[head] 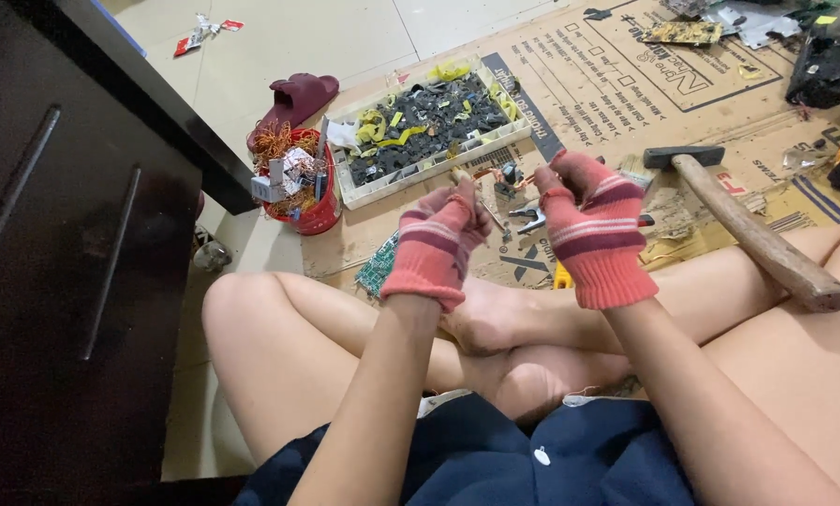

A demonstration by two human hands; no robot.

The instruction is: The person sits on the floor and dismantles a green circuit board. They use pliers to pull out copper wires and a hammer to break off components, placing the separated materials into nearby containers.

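Note:
My left hand [438, 242] and my right hand [591, 225] both wear pink striped fingerless gloves and are raised over my crossed legs. The left fingers pinch a small thin part [459, 175] near the fingertips. The right fingers are curled closed; what they grip is too small to tell. Pliers [530, 217] and small metal bits lie on the flattened cardboard [588, 84] just beyond the hands. A green circuit board [377, 266] lies below the left hand.
A white tray [431, 159] of dark parts and yellow scraps sits ahead. A red bucket [315, 214] holds copper wire. A wooden-handled hammer [750, 232] leans on my right leg. A dark cabinet [73, 234] stands at left; a maroon slipper [298, 98] lies on the tiles.

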